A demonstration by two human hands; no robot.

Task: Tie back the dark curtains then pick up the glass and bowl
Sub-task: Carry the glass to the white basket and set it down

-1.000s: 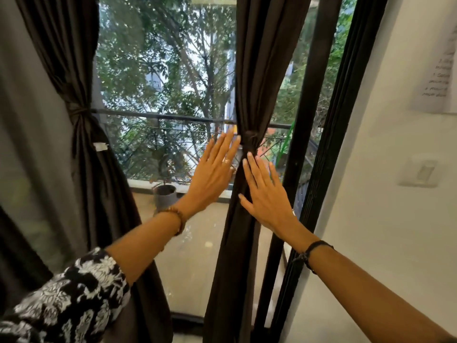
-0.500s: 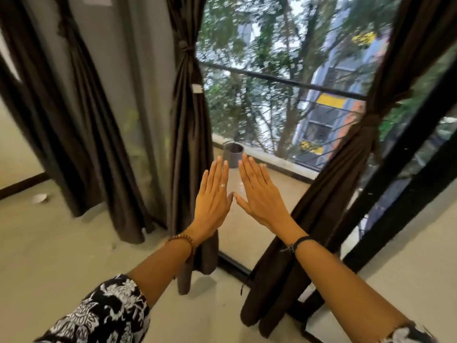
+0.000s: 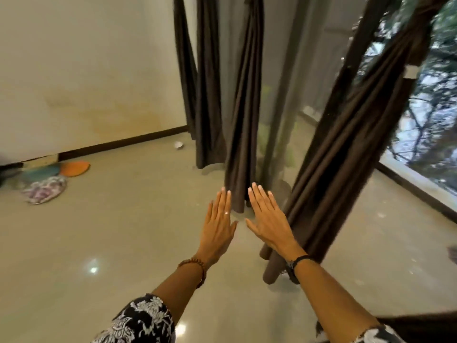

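My left hand (image 3: 217, 226) and my right hand (image 3: 268, 220) are stretched out flat side by side over the floor, fingers straight, holding nothing. Beyond the fingertips hangs a gathered dark curtain (image 3: 243, 107). Another dark curtain (image 3: 351, 134) slants down at the right, close behind my right wrist, and a third (image 3: 200, 82) hangs by the far wall. A small pale bowl (image 3: 178, 145) lies on the floor near the far curtain's foot. No glass is visible.
Shiny beige floor (image 3: 123, 231) spreads to the left. Round cushions, one orange (image 3: 74, 167) and one patterned (image 3: 45, 189), lie by the left wall. A tall window (image 3: 425, 115) with a dark frame runs along the right.
The view has swung left and down, from the tied curtain at the window to the room's floor. Both hands left the curtain and stay flat and empty in front of me.
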